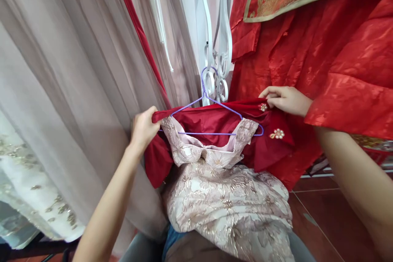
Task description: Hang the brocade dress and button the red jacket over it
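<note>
A pale pink and gold brocade dress hangs by its straps from a purple hanger. The hanger's hook is at the white scrolled metal rack. Behind the dress's neckline spreads a dark red garment with pearl-like flower ornaments. My left hand is closed on the left end of its upper edge, near the dress strap. At the right end, my right hand pinches the same edge beside an upper ornament. The lower part of the red garment is hidden by the dress.
Greyish-pink curtains fill the left side, with a white beaded garment at lower left. A bright red embroidered robe hangs close on the right, overlapping my right forearm. The white metal rack stands behind. Reddish floor tiles show at lower right.
</note>
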`<state>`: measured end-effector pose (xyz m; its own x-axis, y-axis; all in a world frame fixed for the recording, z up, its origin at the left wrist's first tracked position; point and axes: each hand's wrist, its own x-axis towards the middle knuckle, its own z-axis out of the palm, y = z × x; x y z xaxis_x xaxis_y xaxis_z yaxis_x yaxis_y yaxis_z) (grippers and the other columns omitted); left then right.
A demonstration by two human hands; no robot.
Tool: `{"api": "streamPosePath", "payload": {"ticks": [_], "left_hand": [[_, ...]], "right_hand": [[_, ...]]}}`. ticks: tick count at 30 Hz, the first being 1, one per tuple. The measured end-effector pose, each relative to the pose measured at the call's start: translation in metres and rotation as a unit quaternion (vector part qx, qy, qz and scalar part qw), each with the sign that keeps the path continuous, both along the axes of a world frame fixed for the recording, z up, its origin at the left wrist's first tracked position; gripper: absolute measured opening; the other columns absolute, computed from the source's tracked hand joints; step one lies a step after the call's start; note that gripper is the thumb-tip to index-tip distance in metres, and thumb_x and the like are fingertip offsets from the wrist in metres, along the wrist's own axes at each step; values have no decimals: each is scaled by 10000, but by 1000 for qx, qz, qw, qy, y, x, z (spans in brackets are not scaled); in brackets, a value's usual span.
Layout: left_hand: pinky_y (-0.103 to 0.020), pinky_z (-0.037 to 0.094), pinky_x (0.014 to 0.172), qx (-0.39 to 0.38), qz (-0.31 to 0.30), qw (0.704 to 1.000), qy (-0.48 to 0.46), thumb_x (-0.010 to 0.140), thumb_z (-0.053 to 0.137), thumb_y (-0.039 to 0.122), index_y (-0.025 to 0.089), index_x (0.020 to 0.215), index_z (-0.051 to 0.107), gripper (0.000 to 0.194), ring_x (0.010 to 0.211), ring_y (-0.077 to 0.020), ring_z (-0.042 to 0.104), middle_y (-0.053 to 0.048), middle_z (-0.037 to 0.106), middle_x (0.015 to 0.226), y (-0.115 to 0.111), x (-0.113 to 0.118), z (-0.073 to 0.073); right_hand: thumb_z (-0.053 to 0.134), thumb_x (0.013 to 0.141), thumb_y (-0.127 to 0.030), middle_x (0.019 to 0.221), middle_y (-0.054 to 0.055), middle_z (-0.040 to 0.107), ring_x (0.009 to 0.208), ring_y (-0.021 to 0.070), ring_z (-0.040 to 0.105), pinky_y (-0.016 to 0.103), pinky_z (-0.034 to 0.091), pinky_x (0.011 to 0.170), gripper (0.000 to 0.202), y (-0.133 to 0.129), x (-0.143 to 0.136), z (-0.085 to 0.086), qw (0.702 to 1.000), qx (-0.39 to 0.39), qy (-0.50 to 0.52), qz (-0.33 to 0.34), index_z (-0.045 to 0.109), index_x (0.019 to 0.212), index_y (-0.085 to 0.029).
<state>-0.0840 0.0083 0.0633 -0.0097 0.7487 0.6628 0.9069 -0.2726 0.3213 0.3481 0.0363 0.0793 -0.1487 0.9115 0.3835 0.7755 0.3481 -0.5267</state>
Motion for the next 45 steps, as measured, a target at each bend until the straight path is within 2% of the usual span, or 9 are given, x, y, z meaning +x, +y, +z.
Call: {"api": "streamPosePath", "payload": {"ticks": [3,7,10,14,18,23,30,39,45], "left_hand": [[-262,370,623,-52,-53,996,42,741,554,282,228,810,487,110,705,-199,585,-12,606,750,-16,5,-26],[-280,391,674,-117,-103,987,41,778,532,373,233,940,472,222,796,-221,610,-40,640,894,-21,9,-41],[-269,358,615,-122,-70,990,30,781,522,396,237,853,487,178,679,-199,588,-10,627,775,-18,16,-33],[-265,303,547,-133,-50,989,49,726,564,374,231,731,497,158,547,-174,513,22,551,584,-13,24,-18],[-244,339,544,-160,-105,980,-47,663,621,387,205,673,492,224,542,-145,512,30,568,571,-7,20,-8],[-221,372,526,-136,-137,952,-238,583,717,448,176,666,526,342,540,-123,514,30,572,588,0,5,11],[-209,386,541,-118,-125,924,-342,523,748,381,170,634,552,308,578,-119,516,34,554,599,37,7,28],[-210,381,600,55,-70,949,-304,678,647,371,192,629,466,259,584,-105,460,48,479,600,65,22,16],[-241,429,611,-188,-23,972,-137,542,732,341,189,555,585,211,607,-153,541,23,568,549,70,19,20]], "right_hand": [[736,574,-489,724,3,664,582,168,620,281,498,538,516,-24,2,-14,989,-112,-16,92,622,991,-206],[707,617,-588,928,70,644,731,207,627,339,529,630,580,-54,-16,-26,999,0,-42,34,569,1039,-213],[621,723,-610,920,69,601,744,213,601,376,527,685,495,-66,-50,-36,995,80,-53,-18,528,1013,-220],[709,629,-623,1050,116,509,974,322,549,469,532,752,645,-60,-102,-61,983,158,-58,-74,454,1067,-224],[706,723,-393,1101,193,452,1075,399,478,561,482,831,487,-43,-129,-76,978,182,-48,-90,427,1052,-166],[594,689,-105,887,104,586,801,280,613,434,510,742,365,-26,-103,-50,991,78,-30,-100,478,1030,-163],[562,773,-310,575,19,609,547,173,579,277,468,528,141,19,-52,3,982,-112,153,-8,586,702,-191],[592,759,-334,664,53,601,750,221,599,325,479,707,202,39,-81,13,974,108,61,-187,532,621,-198],[673,696,-338,548,43,556,637,236,614,300,435,563,266,40,-76,29,962,-178,-148,-144,569,514,-174]]}}
